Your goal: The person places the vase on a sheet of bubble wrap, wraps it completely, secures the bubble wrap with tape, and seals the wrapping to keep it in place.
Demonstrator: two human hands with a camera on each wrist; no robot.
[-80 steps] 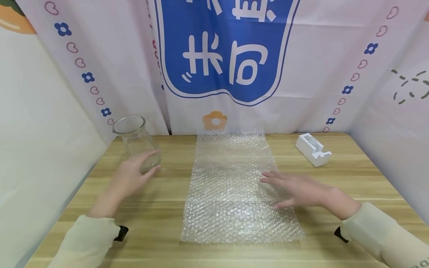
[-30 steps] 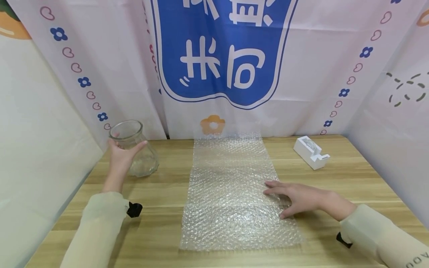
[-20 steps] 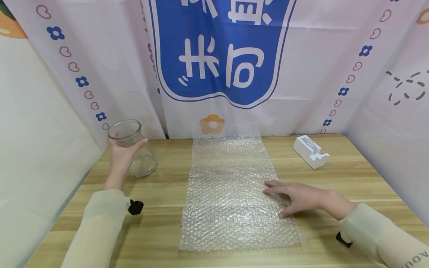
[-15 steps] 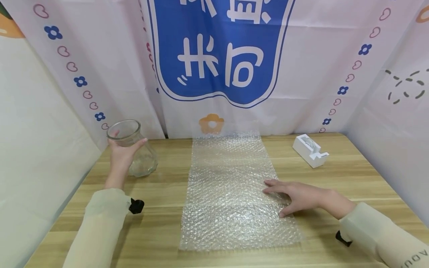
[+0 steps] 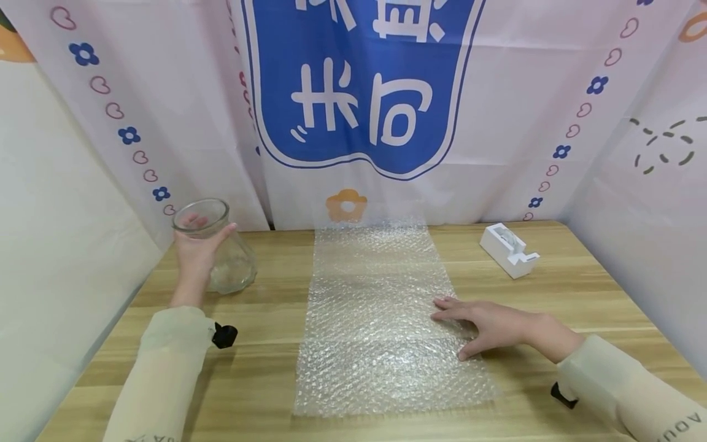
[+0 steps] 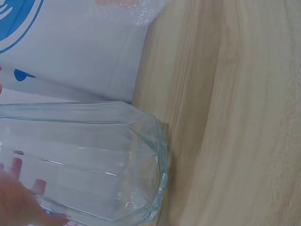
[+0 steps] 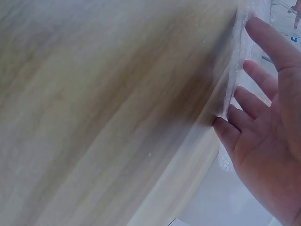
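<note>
A clear glass vase (image 5: 232, 270) with a wide rim and faceted base stands at the table's back left. My left hand (image 5: 194, 255) grips it round the neck, thumb on the near right side; some fingers show through the glass. In the left wrist view the vase (image 6: 89, 160) fills the lower left, with part of the left hand (image 6: 19, 200) at the corner. A sheet of clear bubble wrap (image 5: 381, 344) lies flat in the middle. My right hand (image 5: 497, 325) rests on its right edge, fingers spread; the right wrist view shows the fingertips touching that edge.
A white tape dispenser (image 5: 508, 250) with a roll of clear tape sits at the back right of the wooden table (image 5: 265, 368). Behind hangs a printed cloth (image 5: 508, 116), and the far end of the bubble wrap reaches up against it. Pale cloth walls stand on both sides.
My left hand, earlier low beside the vase, has moved up and now holds its neck. My right hand has come down onto the bubble wrap's edge and stayed there.
</note>
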